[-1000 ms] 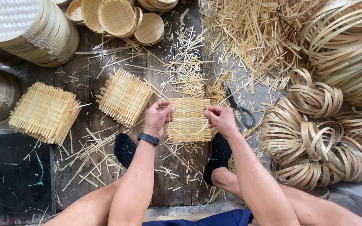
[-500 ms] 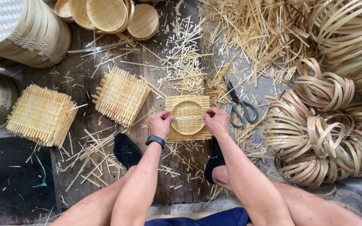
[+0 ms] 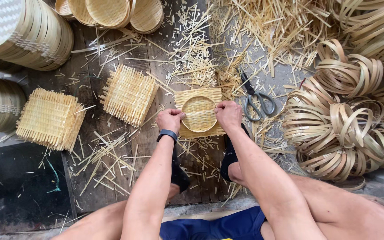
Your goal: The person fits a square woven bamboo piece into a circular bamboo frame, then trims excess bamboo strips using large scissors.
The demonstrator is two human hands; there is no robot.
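Pressing a round bamboo ring (image 3: 199, 114) into a square woven mat (image 3: 199, 94) on the floor, left hand (image 3: 170, 120) and right hand (image 3: 229, 115) each in a closed grip on the ring's sides. Next move likely needs even downward pressure. Scissors (image 3: 258, 98) lie just right; mat stack (image 3: 129, 94) sits left, room tight.

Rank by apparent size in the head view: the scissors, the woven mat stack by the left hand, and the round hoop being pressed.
1. Woven mat stack
2. Round hoop
3. Scissors, though close to the hoop in extent, so that pair is uncertain.
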